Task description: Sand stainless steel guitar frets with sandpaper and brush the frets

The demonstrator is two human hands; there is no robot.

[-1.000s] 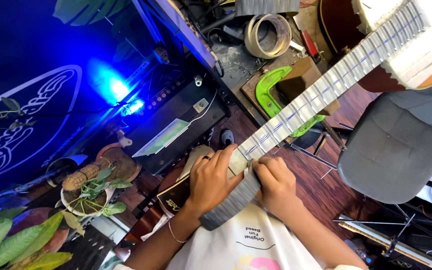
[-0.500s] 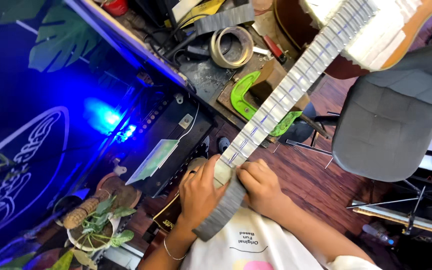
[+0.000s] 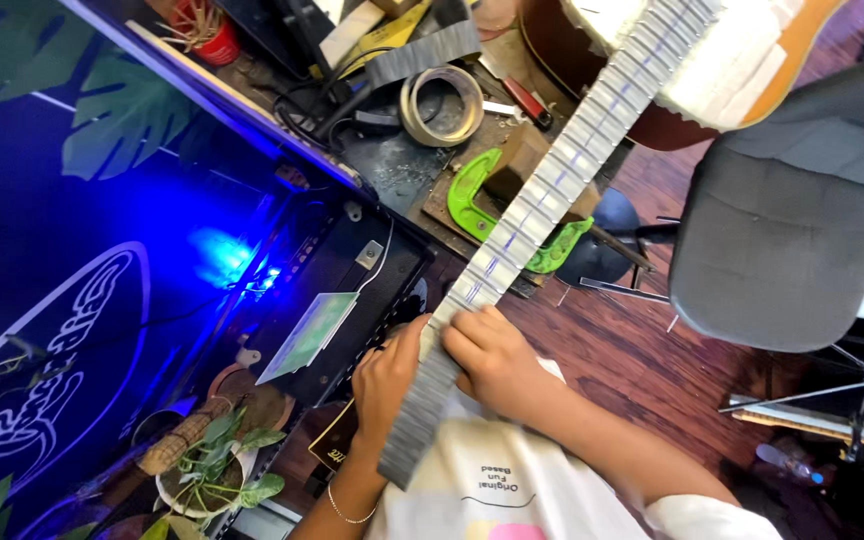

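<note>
— So, what's the biggest thing in front of you?

— The grey chair (image 3: 787, 215) on my right, standing on the wooden floor (image 3: 642, 365). Next is the guitar (image 3: 672, 70): its brown body sits at the top edge, and its long neck (image 3: 552, 200) slants down toward me, the fret side covered in pale strips with thin gaps between them.

— And on the other side?

— A dark panel lit by a blue light (image 3: 227, 255) on my left, with big green leaves over it. Beside that is a cluttered bench (image 3: 392, 170) holding a roll of tape (image 3: 441, 105) and a green clamp (image 3: 472, 195) that lies under the neck.

— Your hands?

— Both are on the low end of the neck. My left hand (image 3: 387, 380) curls against its left edge, fingers bent, thumb pressing the side. My right hand (image 3: 492, 355) lies over the top, fingers closed down on the pale strip there. Whether either truly grips or only presses, I cannot tell.

— Anything smaller?

— A little potted plant (image 3: 207, 470) at my lower left, and a thin bracelet (image 3: 347, 512) on my left wrist.
</note>
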